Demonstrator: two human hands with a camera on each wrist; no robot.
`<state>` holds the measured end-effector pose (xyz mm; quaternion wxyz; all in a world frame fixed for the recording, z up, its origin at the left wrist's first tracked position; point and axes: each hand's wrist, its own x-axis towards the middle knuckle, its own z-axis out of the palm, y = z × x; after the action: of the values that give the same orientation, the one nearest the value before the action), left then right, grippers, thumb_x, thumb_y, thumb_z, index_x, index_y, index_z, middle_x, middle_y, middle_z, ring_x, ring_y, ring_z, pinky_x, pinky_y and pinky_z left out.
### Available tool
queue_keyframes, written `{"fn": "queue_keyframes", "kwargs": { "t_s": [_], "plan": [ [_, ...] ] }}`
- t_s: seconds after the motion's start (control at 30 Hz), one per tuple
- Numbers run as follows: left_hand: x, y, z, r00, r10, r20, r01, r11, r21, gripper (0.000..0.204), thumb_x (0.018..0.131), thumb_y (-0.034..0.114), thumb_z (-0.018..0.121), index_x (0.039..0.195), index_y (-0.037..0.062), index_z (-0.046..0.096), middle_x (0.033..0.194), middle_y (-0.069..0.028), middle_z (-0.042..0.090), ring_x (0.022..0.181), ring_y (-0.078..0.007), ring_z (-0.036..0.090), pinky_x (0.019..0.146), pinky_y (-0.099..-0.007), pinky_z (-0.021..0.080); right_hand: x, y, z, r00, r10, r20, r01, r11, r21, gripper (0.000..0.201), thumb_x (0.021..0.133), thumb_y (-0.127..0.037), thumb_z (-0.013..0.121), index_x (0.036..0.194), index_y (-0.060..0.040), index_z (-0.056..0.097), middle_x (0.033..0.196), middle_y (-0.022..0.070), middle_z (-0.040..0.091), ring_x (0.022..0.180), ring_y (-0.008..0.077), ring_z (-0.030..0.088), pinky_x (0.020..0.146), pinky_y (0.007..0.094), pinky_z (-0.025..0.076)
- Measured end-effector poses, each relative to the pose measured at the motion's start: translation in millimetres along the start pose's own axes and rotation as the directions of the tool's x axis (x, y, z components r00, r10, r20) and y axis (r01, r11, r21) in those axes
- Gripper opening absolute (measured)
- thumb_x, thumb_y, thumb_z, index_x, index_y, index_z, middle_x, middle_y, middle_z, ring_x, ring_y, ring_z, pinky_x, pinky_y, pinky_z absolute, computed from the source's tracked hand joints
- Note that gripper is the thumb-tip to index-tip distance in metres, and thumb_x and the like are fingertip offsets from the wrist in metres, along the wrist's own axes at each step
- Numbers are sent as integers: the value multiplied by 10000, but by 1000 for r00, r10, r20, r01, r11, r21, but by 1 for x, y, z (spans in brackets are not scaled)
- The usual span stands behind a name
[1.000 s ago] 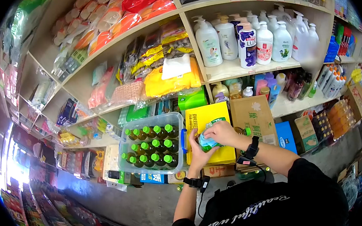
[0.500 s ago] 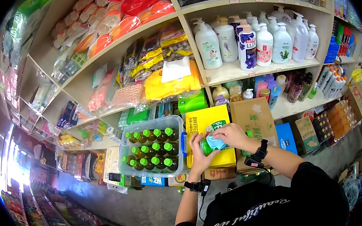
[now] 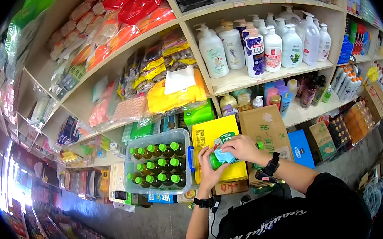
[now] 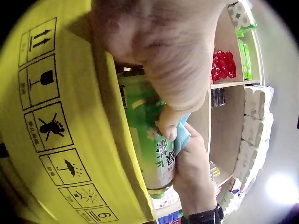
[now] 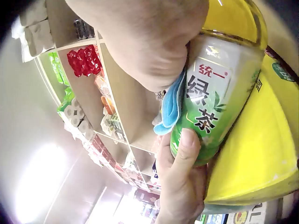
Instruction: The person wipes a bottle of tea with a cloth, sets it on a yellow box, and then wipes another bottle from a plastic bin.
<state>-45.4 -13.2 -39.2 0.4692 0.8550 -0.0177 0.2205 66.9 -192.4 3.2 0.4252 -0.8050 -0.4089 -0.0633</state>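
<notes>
In the head view my left hand (image 3: pixel 209 167) grips a green tea bottle (image 5: pixel 224 88) in front of the yellow carton (image 3: pixel 204 134). The bottle lies tilted, with its green and white label showing in both wrist views. A folded light-blue cloth (image 3: pixel 224 155) is pinched in my right hand (image 3: pixel 244 147), pressed against the label. From the right wrist view, the left thumb lies along the label's green end, close to the cloth. Part of the bottle is hidden behind the right hand.
To the left stands a clear plastic bin (image 3: pixel 187 140) with a blue handle, holding several green-capped bottles (image 3: pixel 164 163). A brown carton (image 3: pixel 264 122) stands right of the yellow one. Behind are shelves with pump bottles (image 3: pixel 215 53) and bagged goods (image 3: pixel 171 96).
The cloth has moved right along the bottle, then slightly back left, with the right hand. The left hand keeps its grip on the bottle. The head view has shifted a little.
</notes>
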Motion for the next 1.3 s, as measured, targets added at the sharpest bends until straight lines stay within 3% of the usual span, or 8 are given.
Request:
{"fn": "queue_keyframes", "kwargs": {
  "t_s": [1.3],
  "plan": [
    [-2,-3,0,1000,-17,-1,17,1000,-18,774,719,141,926,1373,76,517,1472,-175,392,1422,-372,379,1200,-484,332,-1,5,6,999,-33,-42,34,999,20,121,890,-252,733,924,-172,817,805,128,736,734,328,713,664,445,563]
  ]
}}
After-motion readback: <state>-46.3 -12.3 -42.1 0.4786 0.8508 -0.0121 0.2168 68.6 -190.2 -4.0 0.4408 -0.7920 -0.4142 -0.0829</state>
